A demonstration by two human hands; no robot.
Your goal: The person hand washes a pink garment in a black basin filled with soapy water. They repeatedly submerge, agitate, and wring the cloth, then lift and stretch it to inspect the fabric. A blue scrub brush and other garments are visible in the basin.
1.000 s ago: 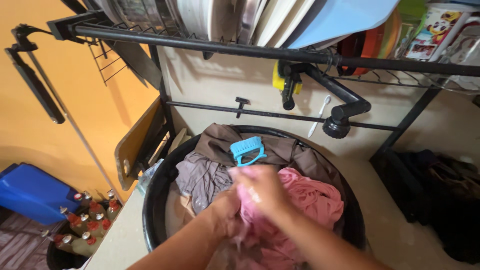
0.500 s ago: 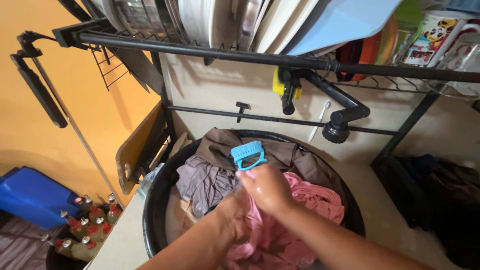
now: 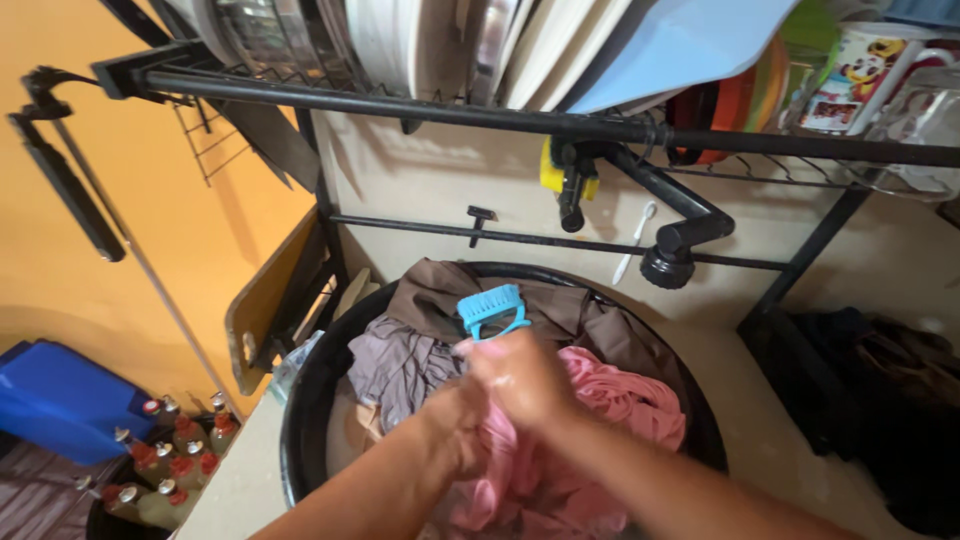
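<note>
The pink cloth (image 3: 600,430) you are holding is wet and crumpled into many folds. It lies in the round black basin (image 3: 300,420), on the near and right side. One part is bunched up between your left hand (image 3: 455,425) and your right hand (image 3: 520,375), which both close tightly on it. The rest spreads to the right, against the basin wall.
</note>
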